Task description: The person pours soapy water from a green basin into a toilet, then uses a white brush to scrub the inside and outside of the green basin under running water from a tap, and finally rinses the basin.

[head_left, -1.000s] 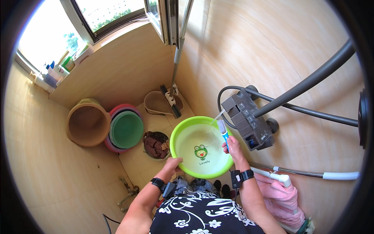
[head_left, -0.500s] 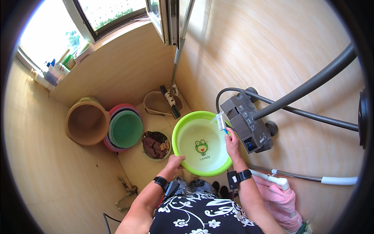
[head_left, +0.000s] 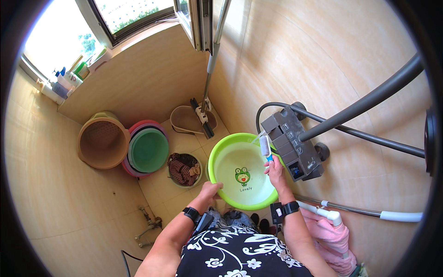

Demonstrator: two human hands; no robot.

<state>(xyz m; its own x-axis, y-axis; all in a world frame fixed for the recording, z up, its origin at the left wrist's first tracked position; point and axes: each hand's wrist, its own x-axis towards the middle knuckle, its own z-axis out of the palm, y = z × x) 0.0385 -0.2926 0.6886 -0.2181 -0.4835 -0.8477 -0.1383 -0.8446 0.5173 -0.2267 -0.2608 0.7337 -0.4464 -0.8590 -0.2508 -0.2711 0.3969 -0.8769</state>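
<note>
A plastic basin (head_left: pixel 251 201) has a lime-green rim and a pale inside with a cartoon frog on its bottom. My left hand (head_left: pixel 211 190) grips its near-left rim, fingers closed round the edge. On the right, my right hand (head_left: pixel 275 171) is closed round the blue handle of a scrub brush (head_left: pixel 265 147). The brush is held over the basin's right side, its white bristles turned toward the left. Close to the brush, a clear streak like running water shows at the far-right rim. I cannot tell how much water the basin holds.
A grey wheeled machine (head_left: pixel 291 143) with a thick hose stands right of the basin. To the left are a tub of clothes (head_left: pixel 184 171), stacked basins (head_left: pixel 148 150) and a brown bucket (head_left: pixel 104 143). A mop (head_left: pixel 203 115) leans at the back; pink towels (head_left: pixel 328 237) hang at right.
The basin and my left hand have shifted slightly to the right. The brush has tilted and moved a little right in my right hand.
</note>
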